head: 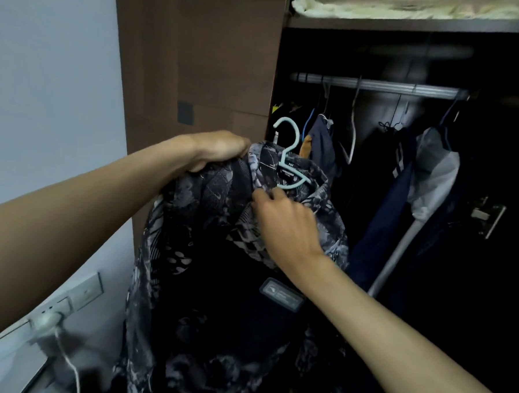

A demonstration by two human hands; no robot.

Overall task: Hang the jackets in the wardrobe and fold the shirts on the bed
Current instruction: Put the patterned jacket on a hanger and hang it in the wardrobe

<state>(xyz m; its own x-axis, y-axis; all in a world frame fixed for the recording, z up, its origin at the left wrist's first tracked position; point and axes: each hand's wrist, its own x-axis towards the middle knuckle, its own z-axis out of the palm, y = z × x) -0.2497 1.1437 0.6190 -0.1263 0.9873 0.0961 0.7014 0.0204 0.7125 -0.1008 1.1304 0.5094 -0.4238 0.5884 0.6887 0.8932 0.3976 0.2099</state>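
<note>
Your two bare forearms reach in from the lower corners, and between them hangs the dark patterned jacket (216,299) with grey-white print and a dark lining carrying a small grey label. Your left hand (215,149) is curled over the jacket's left shoulder, gripping the fabric from above and holding the garment up. Your right hand (284,224) lies on the collar area just below the neck label, fingers bent and touching the cloth; you cannot tell whether they pinch it or only press on it. A pale blue plastic hanger (290,156) sits inside the neck of the jacket, its hook standing up free above the collar, well below the rail. You hold all this in front of the open dark brown wooden wardrobe (199,58). Inside, a silver metal rail (378,86) carries several hangers with dark blue garments (384,209) to the right. At lower left a white wall socket panel (54,308) holds a plug with a white cable
</note>
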